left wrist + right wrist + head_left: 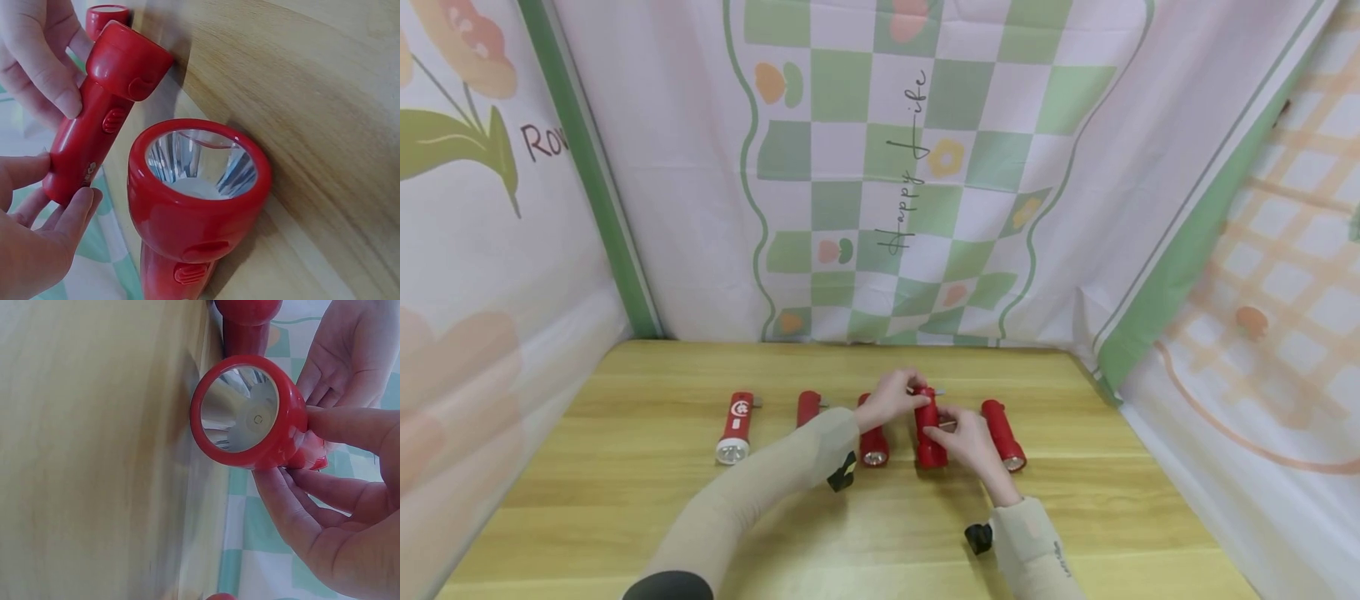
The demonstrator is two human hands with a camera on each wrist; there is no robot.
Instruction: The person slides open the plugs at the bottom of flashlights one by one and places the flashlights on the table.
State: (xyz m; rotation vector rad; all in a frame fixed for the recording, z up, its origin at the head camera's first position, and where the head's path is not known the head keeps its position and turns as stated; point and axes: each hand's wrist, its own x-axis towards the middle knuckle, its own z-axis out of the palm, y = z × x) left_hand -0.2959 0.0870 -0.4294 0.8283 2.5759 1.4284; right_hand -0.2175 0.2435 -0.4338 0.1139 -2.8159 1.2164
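Observation:
Both hands hold one red flashlight (929, 433), its lamp end toward the person. My left hand (892, 397) pinches the tail end between thumb and fingers, as the left wrist view also shows at that hand (44, 231). The right hand (967, 439) grips the body near the head from the right side. Close up in the right wrist view, the lamp face (240, 411) shows a silver reflector, with thumb and fingers of the right hand (337, 512) just behind the head. A small pale part (939, 392) sticks out near the tail.
Left of the held one lie a red flashlight (873, 446), another red one (808, 406) partly behind the left sleeve, and a red one with a white head (733, 427). To the right lies one more red flashlight (1002, 435). A patterned curtain (880, 208) hangs behind the wooden table (887, 542).

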